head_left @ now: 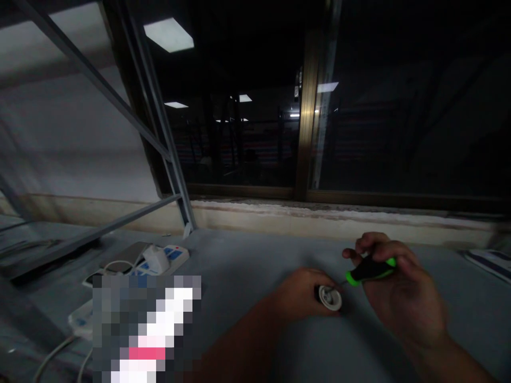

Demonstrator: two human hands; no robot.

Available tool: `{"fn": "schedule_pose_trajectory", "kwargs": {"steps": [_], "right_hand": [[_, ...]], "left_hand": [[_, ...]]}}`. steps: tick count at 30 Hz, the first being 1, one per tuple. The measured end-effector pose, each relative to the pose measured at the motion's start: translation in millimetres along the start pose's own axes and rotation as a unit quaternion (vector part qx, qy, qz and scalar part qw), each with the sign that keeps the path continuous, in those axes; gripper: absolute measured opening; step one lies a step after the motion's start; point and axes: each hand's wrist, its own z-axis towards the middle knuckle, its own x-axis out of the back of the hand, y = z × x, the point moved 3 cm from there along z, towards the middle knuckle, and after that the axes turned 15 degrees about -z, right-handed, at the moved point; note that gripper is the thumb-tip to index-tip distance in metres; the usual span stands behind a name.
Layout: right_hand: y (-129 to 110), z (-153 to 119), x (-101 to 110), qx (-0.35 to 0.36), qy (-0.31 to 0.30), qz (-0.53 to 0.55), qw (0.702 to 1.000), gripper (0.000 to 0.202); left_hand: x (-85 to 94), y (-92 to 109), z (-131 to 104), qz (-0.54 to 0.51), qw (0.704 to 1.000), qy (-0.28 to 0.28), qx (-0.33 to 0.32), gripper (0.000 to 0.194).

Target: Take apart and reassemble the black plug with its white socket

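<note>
R hand (406,291) grips screwdriver (368,269), axis slanting down-L to mouth of white-rimmed socket (331,300) clasped in L hand (300,293).

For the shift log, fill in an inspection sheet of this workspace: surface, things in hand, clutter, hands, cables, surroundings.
Surface: grey tabletop
Things in hand: green-and-black screwdriver, shaft directed at the opening of a white-rimmed round piece
Clutter: power strip with white plug, at picture left
Hands: left hand holds the piece; right hand holds the screwdriver
Cables: white cable, lower left
Surroundings: dark window, metal frame
</note>
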Motion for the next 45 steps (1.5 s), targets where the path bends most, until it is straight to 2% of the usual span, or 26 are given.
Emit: {"fn": "schedule_pose_trajectory", "kwargs": {"steps": [4, 7, 11, 13, 19, 21, 25, 29, 32, 34, 36, 40, 43, 45], "right_hand": [[-6, 2, -3, 0.01, -0.008, -0.028, 1.0, 0.012], [-9, 3, -3, -0.011, -0.023, -0.038, 0.999, 0.018], [-12, 5, -3, -0.06, -0.006, 0.039, 0.997, 0.015], [-13, 5, -5, -0.058, -0.005, 0.068, 0.996, 0.017], [-11, 6, -1, -0.027, 0.049, -0.027, 0.998, 0.017], [-10, 7, -1, -0.051, 0.03, -0.043, 0.997, 0.011], [-13, 4, -4, -0.11, -0.015, 0.029, 0.993, 0.027], [-18, 1, -6, -0.08, -0.013, 0.079, 0.994, 0.028], [-15, 2, -3, -0.053, 0.03, 0.036, 0.998, 0.03], [-13, 4, -2, -0.055, 0.046, -0.009, 0.997, 0.025], [-11, 6, -2, -0.079, 0.03, -0.022, 0.996, 0.019], [-12, 5, -6, -0.118, -0.009, 0.05, 0.992, 0.03], [-14, 3, -8, -0.089, -0.022, 0.076, 0.993, 0.028], [-15, 3, -7, -0.067, -0.006, 0.054, 0.996, 0.03]], "left_hand": [[-8.5, 6, 2, -0.032, 0.999, -0.014, -0.007, 0.042], [-10.6, 11, 3, -0.051, 0.998, -0.021, -0.006, 0.042], [-13.6, 14, 3, -0.07, 0.997, -0.029, 0.002, 0.043], [-16.2, 14, 4, -0.077, 0.997, -0.03, 0.006, 0.044], [-22.5, 13, 5, -0.101, 0.994, -0.035, 0.005, 0.047], [-22.9, 12, 4, -0.105, 0.994, -0.032, 0.008, 0.048], [-24.2, 12, 4, -0.113, 0.993, -0.037, 0.013, 0.047], [-24.5, 12, 5, -0.113, 0.993, -0.039, 0.02, 0.047], [-23.8, 12, 6, -0.11, 0.993, -0.038, 0.025, 0.047], [-23.4, 13, 6, -0.111, 0.993, -0.038, 0.026, 0.047], [-23.1, 13, 5, -0.112, 0.993, -0.036, 0.027, 0.048], [-23.8, 13, 5, -0.117, 0.992, -0.041, 0.021, 0.046], [-23.8, 13, 5, -0.118, 0.992, -0.04, 0.019, 0.046], [-23.5, 12, 5, -0.117, 0.992, -0.038, 0.021, 0.047]]}}
